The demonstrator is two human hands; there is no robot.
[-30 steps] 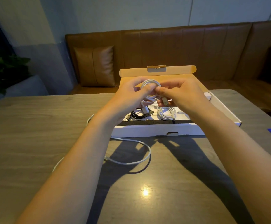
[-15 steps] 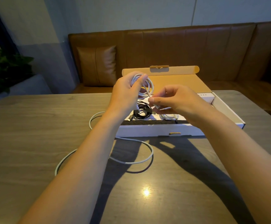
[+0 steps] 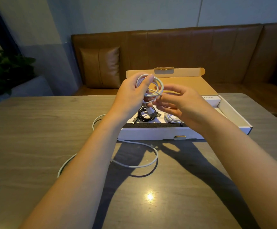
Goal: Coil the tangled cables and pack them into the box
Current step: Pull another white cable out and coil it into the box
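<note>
left hand (image 3: 131, 93): grips white cable coil (image 3: 157, 86)
right hand (image 3: 177, 103): pinches coil's strand
below hands: open box (image 3: 230, 111), black cable (image 3: 145, 114)
near side, surface (image 3: 35, 129): loose white cable (image 3: 141, 164)

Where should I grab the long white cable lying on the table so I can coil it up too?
Probably at the big open loop of the long white cable in front of the box. It lies flat on the table with nothing touching it, so come from above and pinch a single strand. Its ends are hidden under the left forearm, so start there.
</note>
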